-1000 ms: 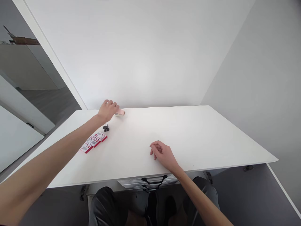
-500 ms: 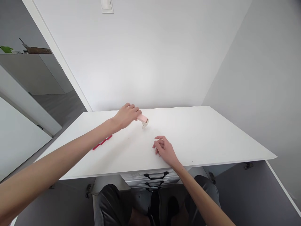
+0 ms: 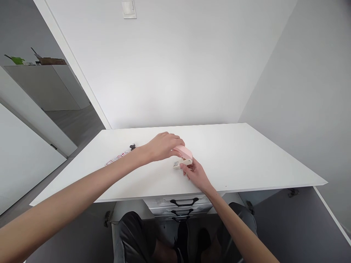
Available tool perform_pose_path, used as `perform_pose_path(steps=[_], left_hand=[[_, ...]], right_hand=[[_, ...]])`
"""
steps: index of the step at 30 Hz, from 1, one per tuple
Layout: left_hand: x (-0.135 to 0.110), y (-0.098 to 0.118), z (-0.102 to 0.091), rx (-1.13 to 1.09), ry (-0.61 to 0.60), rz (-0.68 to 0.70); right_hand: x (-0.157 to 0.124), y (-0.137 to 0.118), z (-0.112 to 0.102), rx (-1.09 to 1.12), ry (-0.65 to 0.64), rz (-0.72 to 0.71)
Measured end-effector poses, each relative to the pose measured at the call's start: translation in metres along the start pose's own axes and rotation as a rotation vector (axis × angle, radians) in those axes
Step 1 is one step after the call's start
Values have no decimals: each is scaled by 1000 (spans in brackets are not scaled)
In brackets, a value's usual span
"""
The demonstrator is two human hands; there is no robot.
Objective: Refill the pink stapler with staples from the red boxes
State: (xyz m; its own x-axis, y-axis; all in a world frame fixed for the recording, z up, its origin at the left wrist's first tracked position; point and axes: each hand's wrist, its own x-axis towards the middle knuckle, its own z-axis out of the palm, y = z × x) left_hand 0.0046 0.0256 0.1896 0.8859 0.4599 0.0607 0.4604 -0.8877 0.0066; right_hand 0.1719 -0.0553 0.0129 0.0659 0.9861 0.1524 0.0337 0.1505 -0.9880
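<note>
A pink and white stapler (image 3: 185,152) is held above the middle of the white tabletop, its two arms swung apart. My left hand (image 3: 167,147) is closed on the pink upper part from above. On the other side, my right hand (image 3: 195,171) pinches the white base near the hinge end. A square black-and-white code shows on that base. Left of my hands, a white item with red print (image 3: 116,159) lies on the tabletop, partly covered by my left forearm. Just beyond the forearm sits a small dark object (image 3: 132,147) whose kind I cannot make out.
The white tabletop (image 3: 246,157) runs up to the wall behind. Below its front edge are drawers with black handles (image 3: 184,202), between my knees. An open cabinet door (image 3: 296,219) stands at the lower right. A light switch (image 3: 128,8) is on the wall.
My left hand has brought the stapler right and nearer to me. My right hand has closed on its base. The stapler is opened wider, and the small dark object has come into sight.
</note>
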Motion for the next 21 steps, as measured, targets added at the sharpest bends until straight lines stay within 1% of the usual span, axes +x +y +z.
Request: perform_pose_path(steps=[3,6,9,11,15,21], left_hand=[[0,2,11,-165,-8,-25],[-1,-4,26,-372,-19,-27],[-2,-11,41,-529,19,-63],[-4,-14,49,-593,50,-82],[-7,-14,63,-686,51,-115],[-8,-14,78,-799,88,-149]], right_hand=[[-1,-3,-1,47,-47,5],[-1,-4,-3,84,-72,-6],[0,-2,-4,110,-82,-4],[0,-1,-4,118,-92,0],[0,-2,-5,109,-86,4],[1,0,-5,121,-71,2]])
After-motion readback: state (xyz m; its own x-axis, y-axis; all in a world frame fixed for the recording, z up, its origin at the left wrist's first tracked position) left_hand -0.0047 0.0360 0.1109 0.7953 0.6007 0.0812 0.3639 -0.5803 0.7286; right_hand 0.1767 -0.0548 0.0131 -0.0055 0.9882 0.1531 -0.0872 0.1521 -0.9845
